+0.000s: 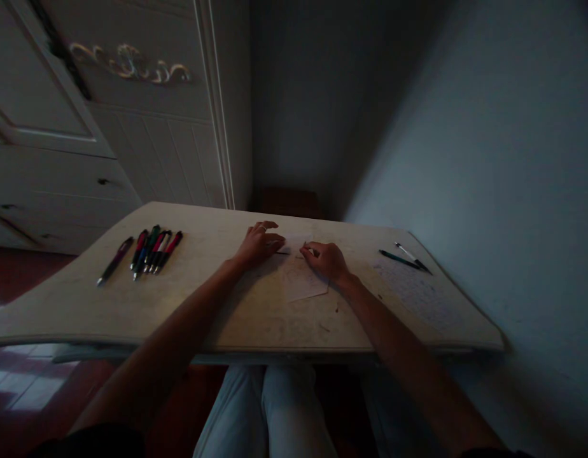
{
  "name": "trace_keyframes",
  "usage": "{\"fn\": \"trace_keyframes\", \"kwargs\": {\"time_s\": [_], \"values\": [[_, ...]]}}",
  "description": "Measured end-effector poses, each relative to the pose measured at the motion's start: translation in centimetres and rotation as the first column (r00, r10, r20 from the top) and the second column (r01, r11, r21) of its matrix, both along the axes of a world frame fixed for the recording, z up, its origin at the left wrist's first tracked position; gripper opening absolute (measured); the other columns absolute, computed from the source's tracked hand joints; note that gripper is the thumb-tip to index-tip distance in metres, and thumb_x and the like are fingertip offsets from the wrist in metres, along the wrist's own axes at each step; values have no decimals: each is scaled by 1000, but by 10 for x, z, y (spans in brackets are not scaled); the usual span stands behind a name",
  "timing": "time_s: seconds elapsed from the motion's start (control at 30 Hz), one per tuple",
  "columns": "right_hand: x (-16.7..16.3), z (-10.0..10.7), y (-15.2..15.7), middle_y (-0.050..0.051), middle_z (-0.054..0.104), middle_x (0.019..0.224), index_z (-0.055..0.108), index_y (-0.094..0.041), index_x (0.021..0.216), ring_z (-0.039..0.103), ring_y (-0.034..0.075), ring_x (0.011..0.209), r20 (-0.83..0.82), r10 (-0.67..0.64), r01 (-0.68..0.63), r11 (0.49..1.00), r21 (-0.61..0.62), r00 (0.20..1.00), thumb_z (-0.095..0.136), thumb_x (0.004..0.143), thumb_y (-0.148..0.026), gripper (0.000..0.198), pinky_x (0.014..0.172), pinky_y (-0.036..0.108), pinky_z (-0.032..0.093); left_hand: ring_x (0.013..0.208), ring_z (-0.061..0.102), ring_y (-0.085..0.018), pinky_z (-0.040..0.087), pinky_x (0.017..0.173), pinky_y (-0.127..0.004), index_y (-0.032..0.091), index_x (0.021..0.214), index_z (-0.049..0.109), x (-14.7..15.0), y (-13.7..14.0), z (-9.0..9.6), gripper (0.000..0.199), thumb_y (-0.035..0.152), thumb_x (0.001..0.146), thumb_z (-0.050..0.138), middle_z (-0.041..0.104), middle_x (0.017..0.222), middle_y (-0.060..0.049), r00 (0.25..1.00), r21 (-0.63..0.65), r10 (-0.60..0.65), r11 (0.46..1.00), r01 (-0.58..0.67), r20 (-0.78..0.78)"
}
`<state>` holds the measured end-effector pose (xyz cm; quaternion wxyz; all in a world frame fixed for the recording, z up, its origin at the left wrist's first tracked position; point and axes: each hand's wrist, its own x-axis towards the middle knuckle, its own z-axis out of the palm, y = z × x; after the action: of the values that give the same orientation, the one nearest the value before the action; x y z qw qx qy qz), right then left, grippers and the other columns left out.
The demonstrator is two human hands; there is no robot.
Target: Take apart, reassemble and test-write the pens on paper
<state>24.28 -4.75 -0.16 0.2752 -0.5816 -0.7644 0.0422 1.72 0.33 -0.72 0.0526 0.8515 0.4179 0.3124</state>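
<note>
A sheet of paper (pixel 303 286) lies near the middle of the table, and both hands are over its upper part. My left hand (pixel 259 246), with a ring on one finger, rests at the sheet's left side, its fingers apart. Just beneath its fingertips is a thin dark stick-like piece (pixel 282 253); whether the hand touches it is unclear. On the right side of the sheet, my right hand (pixel 328 259) is closed in a pinch. Something small shows at its fingertips, too small and dim to name.
Several pens (pixel 153 249) lie grouped on the table (pixel 217 318) at left, beside a separate dark pen (pixel 115 261). At right are a dark pen (pixel 399 259), a clear pen (pixel 408 253) and written paper (pixel 413 292). A wall and a white cabinet (pixel 165 140) border the table.
</note>
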Motion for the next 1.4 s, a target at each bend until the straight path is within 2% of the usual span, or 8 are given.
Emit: {"fn": "trace_keyframes", "kwargs": {"time_s": [0.13, 0.27, 0.4, 0.57, 1.03, 1.17, 1.3, 1.4], "values": [[9, -1, 0, 3, 77, 82, 78, -25, 90, 67, 17, 68, -23, 50, -51, 997, -60, 999, 61, 86, -36, 21, 65, 25, 42, 121, 50, -28, 37, 103, -48, 26, 100, 77, -7, -1, 6, 24, 41, 87, 64, 61, 126, -9, 998, -22, -33, 999, 31, -55], [16, -2, 0, 3, 78, 87, 78, -26, 90, 69, 18, 73, -20, 105, -106, 990, -93, 994, 62, 86, -32, 18, 69, 27, 45, 123, 48, -30, 35, 103, -50, 28, 96, 77, -31, -1, 7, 19, 38, 85, 65, 63, 126, -8, 989, -44, -50, 998, 44, -142], [17, -3, 0, 3, 78, 90, 78, -26, 91, 70, 19, 75, -8, 119, -119, 988, -98, 993, 62, 87, -32, 18, 71, 28, 48, 122, 50, -29, 36, 103, -51, 29, 90, 78, -45, 2, 4, 15, 33, 84, 65, 64, 125, -6, 990, -66, -43, 997, 35, -137], [15, -4, -2, 2, 78, 93, 78, -28, 92, 71, 19, 77, 6, 126, -125, 989, -85, 992, 62, 89, -32, 17, 73, 29, 49, 117, 53, -27, 38, 102, -48, 28, 82, 77, -43, 1, 3, 13, 28, 83, 64, 66, 119, -5, 993, -85, -45, 996, 35, -112], [8, -8, -1, 2, 78, 91, 77, -30, 88, 71, 21, 82, 56, 126, -123, 991, -59, 990, 61, 90, -34, 17, 73, 29, 49, 105, 55, -25, 42, 98, -42, 21, 82, 73, -37, 0, 3, 17, 24, 84, 56, 67, 108, -9, 996, -63, 12, 998, -18, -90], [12, -3, 0, 3, 77, 90, 76, -27, 93, 70, 20, 81, 44, 65, -66, 998, 17, 997, 58, 92, -36, 20, 72, 27, 47, 101, 56, -24, 43, 95, -38, 20, 85, 70, -35, -4, 8, 18, 23, 87, 52, 69, 101, -9, 997, -27, 39, 999, -41, -71], [21, 3, 4, 6, 75, 96, 72, -22, 100, 69, 19, 83, -124, 8, 11, 987, 158, 992, 52, 95, -35, 24, 76, 26, 46, 89, 59, -22, 46, 85, -34, 19, 93, 66, -33, -9, 13, 25, 21, 91, 42, 68, 91, -9, 991, -43, 120, 992, -122, -53], [25, 6, 6, 7, 74, 93, 69, -19, 101, 67, 18, 82, -207, -4, 46, 980, 195, 978, 49, 96, -34, 26, 77, 26, 46, 87, 60, -20, 46, 83, -31, 19, 97, 65, -30, -12, 13, 26, 20, 91, 40, 69, 92, -8, 990, -53, 135, 989, -136, -32]]}}
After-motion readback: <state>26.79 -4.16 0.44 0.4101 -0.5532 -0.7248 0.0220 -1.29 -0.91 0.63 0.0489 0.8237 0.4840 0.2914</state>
